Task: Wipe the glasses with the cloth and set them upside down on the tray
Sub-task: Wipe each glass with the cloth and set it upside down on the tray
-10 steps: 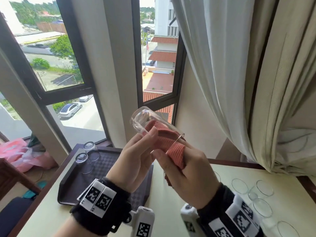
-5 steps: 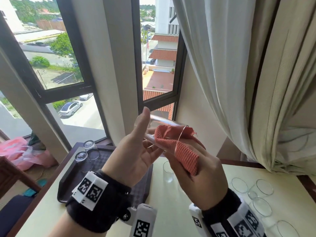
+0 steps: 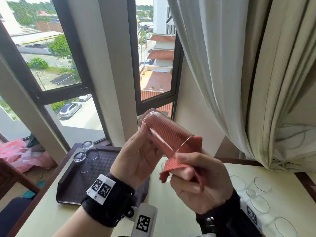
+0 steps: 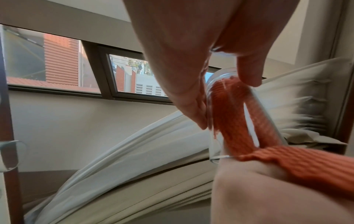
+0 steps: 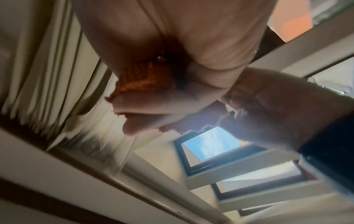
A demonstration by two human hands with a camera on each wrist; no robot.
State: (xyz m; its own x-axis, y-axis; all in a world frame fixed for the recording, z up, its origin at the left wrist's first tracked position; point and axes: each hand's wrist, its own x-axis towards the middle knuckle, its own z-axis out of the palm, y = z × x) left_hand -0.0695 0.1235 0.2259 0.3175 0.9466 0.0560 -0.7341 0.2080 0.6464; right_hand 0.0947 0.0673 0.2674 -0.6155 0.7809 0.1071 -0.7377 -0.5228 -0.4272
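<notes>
I hold a clear glass (image 3: pixel 159 129) tilted in the air above the table, its base pointing up and away. My left hand (image 3: pixel 136 156) grips its side, fingers curled round it (image 4: pixel 193 106). An orange-red waffle cloth (image 3: pixel 171 134) is stuffed deep inside the glass (image 4: pixel 239 115), and its tail spills over the rim. My right hand (image 3: pixel 198 175) grips that tail of cloth (image 5: pixel 141 78) at the mouth. Two glasses (image 3: pixel 80 158) stand upside down at the far left of the dark tray (image 3: pixel 71 189).
Several upright glasses (image 3: pixel 261 185) stand on the cream table (image 3: pixel 188 211) at the right, and another sits behind my hands. White curtains (image 3: pixel 222 74) hang close on the right. Windows fill the wall ahead. A pink bag (image 3: pixel 15 153) lies beyond the table's left edge.
The glass has tipped from nearly level to base-up. The cloth now fills more of its inside. My left fingers, straight half a second ago, are curled round the glass again.
</notes>
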